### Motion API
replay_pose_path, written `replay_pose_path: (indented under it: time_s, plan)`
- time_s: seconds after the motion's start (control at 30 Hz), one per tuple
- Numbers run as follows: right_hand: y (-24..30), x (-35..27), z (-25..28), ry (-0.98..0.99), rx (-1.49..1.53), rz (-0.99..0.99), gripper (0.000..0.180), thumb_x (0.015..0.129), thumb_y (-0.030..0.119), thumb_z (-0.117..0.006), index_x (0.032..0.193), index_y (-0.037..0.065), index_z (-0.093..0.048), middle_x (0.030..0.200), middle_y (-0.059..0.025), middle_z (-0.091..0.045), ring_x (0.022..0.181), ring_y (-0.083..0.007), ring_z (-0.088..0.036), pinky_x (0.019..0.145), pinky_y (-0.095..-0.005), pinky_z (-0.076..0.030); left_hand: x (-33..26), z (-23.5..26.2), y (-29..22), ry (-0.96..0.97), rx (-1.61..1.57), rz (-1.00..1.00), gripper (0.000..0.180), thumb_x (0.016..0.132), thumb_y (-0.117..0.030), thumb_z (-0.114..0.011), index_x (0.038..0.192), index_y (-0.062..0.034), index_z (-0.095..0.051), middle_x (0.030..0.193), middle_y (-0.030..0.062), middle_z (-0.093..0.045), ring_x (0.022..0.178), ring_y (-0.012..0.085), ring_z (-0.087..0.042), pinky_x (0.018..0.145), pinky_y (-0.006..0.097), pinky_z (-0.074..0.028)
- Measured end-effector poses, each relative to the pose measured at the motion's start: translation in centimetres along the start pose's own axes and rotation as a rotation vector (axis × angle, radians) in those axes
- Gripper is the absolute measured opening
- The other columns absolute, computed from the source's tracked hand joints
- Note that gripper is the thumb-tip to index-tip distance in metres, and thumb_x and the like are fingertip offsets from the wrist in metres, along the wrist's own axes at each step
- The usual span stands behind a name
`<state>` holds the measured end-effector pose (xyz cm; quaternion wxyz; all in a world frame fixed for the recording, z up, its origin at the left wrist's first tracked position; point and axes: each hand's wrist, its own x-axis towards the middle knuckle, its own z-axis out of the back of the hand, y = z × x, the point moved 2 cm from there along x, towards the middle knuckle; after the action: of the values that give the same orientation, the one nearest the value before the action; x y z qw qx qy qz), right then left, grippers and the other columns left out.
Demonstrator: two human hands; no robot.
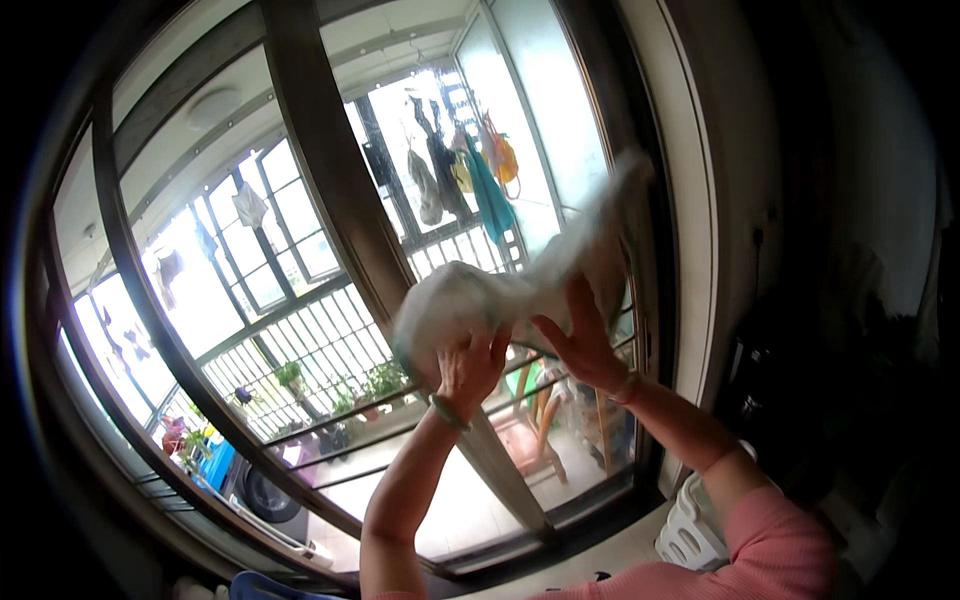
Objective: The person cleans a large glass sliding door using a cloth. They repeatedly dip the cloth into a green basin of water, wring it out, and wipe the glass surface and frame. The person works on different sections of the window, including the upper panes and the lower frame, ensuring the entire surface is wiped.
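Potted plants [345,395] noted beyond glass, lower left. Left hand [468,368] closed on bunched end of white cloth [470,300], held up against sliding glass door [300,330]. Right hand [583,340] spread flat on cloth, fingers apart. Risk judged: loose upper end blurred, could be flung free; cloth only pressed at right, could slip.

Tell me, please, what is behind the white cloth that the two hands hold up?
Behind the white cloth is a glass door with a dark frame; through it, a balcony with hanging laundry and potted plants. The glass directly behind the cloth is covered.
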<state>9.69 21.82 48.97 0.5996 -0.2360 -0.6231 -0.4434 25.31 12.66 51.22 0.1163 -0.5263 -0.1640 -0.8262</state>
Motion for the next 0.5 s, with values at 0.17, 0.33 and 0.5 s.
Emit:
replay_pose_path:
  time_s: [0.17,0.33,0.5]
  plan:
    - [-11.0,1.8,-3.5,-0.006,-0.403,0.337,0.066,0.080,0.028,-0.065,0.138,0.005,-0.042,0.140,-0.0184,-0.042,0.128,-0.0385,-0.039,0.108,-0.0529,-0.026,2.6,-6.9,3.7,-0.063,-0.199,0.125,0.058,0.087,-0.031,-0.064,0.136,-0.0055,-0.046,0.137,0.0230,-0.044,0.127,0.0452,-0.037,0.105,0.058,-0.022]
    - [-16.9,4.0,-8.4,0.176,-0.520,0.117,0.065,0.083,0.036,-0.062,0.140,0.011,-0.042,0.141,-0.0153,-0.043,0.126,-0.0354,-0.041,0.104,-0.0526,-0.030,0.2,-11.7,8.0,0.041,0.294,0.146,0.040,0.085,-0.026,-0.060,0.121,-0.0080,-0.058,0.121,0.0198,-0.054,0.113,0.0392,-0.049,0.092,0.060,-0.036]
    - [-27.0,6.2,-12.0,0.211,0.886,-0.080,0.070,0.087,0.049,-0.051,0.145,0.012,-0.034,0.146,-0.0126,-0.037,0.128,-0.0325,-0.038,0.106,-0.0479,-0.028,1.6,-18.8,10.6,0.148,1.274,-0.301,0.031,0.084,-0.025,-0.058,0.109,-0.0084,-0.063,0.110,0.0160,-0.057,0.102,0.0325,-0.055,0.082,0.061,-0.043]
